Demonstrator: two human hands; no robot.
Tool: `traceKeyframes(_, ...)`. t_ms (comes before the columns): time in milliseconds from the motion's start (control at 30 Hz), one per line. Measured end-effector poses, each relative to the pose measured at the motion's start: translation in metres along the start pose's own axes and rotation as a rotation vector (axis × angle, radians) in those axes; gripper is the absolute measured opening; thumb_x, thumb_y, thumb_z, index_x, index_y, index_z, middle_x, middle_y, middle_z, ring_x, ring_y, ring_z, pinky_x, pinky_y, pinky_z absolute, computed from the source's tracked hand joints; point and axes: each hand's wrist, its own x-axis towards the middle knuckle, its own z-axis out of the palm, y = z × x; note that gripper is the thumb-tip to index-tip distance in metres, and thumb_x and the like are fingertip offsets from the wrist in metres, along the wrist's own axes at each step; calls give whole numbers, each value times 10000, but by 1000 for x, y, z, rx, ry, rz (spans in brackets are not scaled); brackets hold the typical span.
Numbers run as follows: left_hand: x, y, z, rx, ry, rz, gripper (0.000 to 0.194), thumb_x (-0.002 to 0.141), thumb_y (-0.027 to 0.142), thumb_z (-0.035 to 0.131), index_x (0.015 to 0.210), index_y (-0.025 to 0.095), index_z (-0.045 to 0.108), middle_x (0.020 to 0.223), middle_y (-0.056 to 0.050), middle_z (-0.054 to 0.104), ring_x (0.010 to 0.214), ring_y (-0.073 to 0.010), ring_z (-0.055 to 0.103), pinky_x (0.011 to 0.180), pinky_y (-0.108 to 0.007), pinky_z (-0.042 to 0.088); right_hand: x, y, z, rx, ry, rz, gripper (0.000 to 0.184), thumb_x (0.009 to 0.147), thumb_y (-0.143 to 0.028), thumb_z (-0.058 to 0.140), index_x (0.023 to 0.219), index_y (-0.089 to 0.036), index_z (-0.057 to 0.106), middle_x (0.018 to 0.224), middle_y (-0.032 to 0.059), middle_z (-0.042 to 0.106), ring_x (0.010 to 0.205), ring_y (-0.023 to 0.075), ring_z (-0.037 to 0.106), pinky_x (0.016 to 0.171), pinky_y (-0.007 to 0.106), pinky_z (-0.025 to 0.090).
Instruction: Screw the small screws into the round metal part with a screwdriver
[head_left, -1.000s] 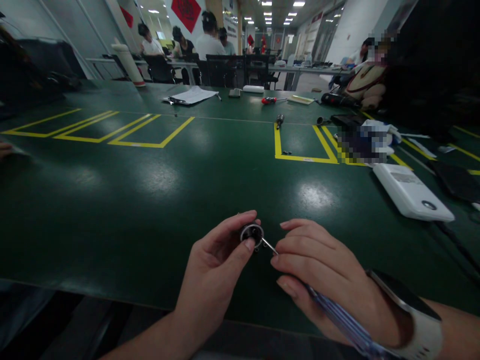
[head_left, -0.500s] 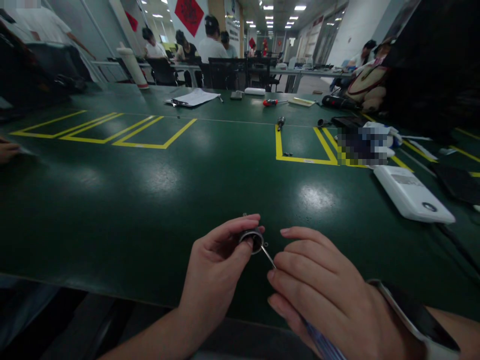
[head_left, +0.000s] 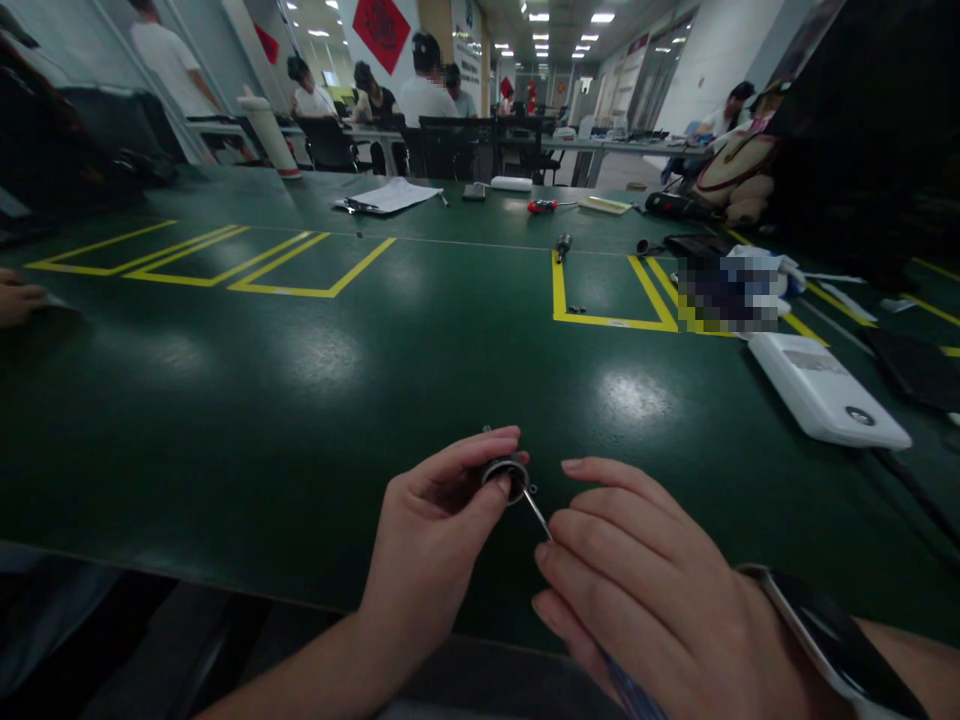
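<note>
My left hand (head_left: 431, 535) is closed around a small round metal housing (head_left: 519, 476), its open dark end turned toward me and the thumb pressed at its rim. Into that opening runs the thin shaft of a screwdriver (head_left: 537, 514), which my right hand (head_left: 652, 575) grips. The screwdriver's bluish handle shows below the palm, while its tip is hidden inside the housing. A tiny ring-like piece shows at the housing's right edge; I cannot tell whether it is attached. Both hands are held above the near part of the green table (head_left: 247, 450).
To the right lies a white device (head_left: 825, 390) with a cable. Farther back are a metal part (head_left: 562, 246), a red-handled screwdriver (head_left: 543, 206), papers (head_left: 397, 195) and yellow tape outlines (head_left: 281, 290). Another person's hand (head_left: 19, 300) rests at the left edge.
A person in a white shirt at the far left has moved to the right. My hands, the housing and the screwdriver hold almost the same position.
</note>
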Motion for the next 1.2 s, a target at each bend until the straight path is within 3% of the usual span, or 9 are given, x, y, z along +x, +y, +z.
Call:
traceKeyframes(533,0,0,2,2,-13,-18,206,670,147,679,866,187,727,1011,-64,707,859,-198,673,826,-311,537,-2,0,6,-99,-35,-110,219,829,-121,524,628,-141,607,638,44,631,650,155,563,919,407,472)
traceKeyframes(1200,0,-1,3,-43,-20,-27,169,669,108,673,812,180,727,987,-46,712,805,-165,682,780,-253,545,-4,-3,6,-26,18,-53,180,806,-108,549,637,-127,610,624,43,636,657,148,571,927,375,467)
